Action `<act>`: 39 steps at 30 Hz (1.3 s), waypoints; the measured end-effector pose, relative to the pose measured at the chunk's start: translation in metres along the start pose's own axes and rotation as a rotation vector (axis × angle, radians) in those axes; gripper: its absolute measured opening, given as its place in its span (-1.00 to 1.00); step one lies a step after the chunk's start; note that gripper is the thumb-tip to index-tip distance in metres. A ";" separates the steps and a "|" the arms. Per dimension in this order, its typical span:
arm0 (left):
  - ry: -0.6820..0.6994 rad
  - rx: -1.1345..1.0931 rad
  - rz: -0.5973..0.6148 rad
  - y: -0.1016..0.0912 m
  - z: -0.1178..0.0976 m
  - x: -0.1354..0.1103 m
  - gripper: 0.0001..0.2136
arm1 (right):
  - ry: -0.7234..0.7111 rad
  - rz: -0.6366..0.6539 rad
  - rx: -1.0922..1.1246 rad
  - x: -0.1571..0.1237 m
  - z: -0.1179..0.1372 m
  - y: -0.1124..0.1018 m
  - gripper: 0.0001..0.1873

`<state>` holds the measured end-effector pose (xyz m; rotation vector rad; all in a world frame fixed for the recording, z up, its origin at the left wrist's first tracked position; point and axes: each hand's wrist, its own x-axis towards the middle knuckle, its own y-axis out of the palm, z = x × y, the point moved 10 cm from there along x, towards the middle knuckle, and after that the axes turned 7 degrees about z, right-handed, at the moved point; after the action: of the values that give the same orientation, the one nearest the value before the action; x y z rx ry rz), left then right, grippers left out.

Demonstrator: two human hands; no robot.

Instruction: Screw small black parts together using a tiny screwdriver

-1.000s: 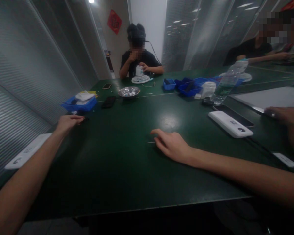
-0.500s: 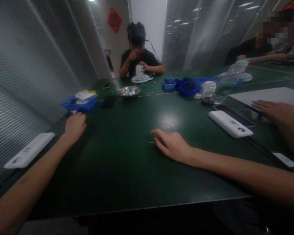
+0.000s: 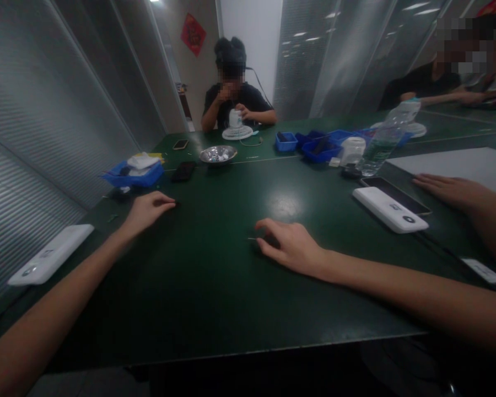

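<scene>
My left hand [image 3: 147, 210] is over the left part of the green table [image 3: 206, 286]. Its thumb and index finger are pinched together, with a small dark bit [image 3: 177, 204] at their tips, too small to name. My right hand [image 3: 287, 241] rests near the middle of the table, fingers curved, thumb and index finger apart. A thin pale stick-like piece [image 3: 252, 239] lies at its thumb tip; whether the thumb touches it I cannot tell.
A blue tray [image 3: 134, 177] and a dark phone [image 3: 183, 171] stand beyond my left hand. Past them is a steel bowl [image 3: 206, 159]. White power banks [image 3: 391, 209] flank my arms. A water bottle [image 3: 378, 146] and a co-worker's hand [image 3: 458, 190] are on the right.
My left hand has moved right, away from the spot before the blue tray, and its pinch now shows. My right thumb has shifted slightly. The co-worker's hand on the right has slid left.
</scene>
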<state>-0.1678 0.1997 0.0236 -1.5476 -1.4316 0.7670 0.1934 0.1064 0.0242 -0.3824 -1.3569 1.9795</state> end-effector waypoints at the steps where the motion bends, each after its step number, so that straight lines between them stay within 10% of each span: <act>1: 0.087 -0.071 0.043 0.015 -0.031 -0.002 -0.70 | -0.003 -0.010 -0.008 0.000 0.001 -0.001 -0.63; 5: 0.397 -0.302 0.308 0.078 -0.146 -0.027 -0.73 | -0.017 -0.046 -0.041 -0.002 0.003 -0.003 -0.68; 8: 0.491 -0.379 0.395 0.098 -0.185 -0.045 -0.78 | -0.046 -0.076 -0.062 -0.003 0.007 -0.005 -0.75; 39: 0.421 -0.544 0.578 0.109 -0.189 -0.055 -0.66 | -0.389 -0.137 -0.371 -0.019 0.045 0.000 -0.79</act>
<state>0.0391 0.1146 0.0012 -2.4322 -0.9128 0.3288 0.1803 0.0619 0.0405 -0.0644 -1.9511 1.7436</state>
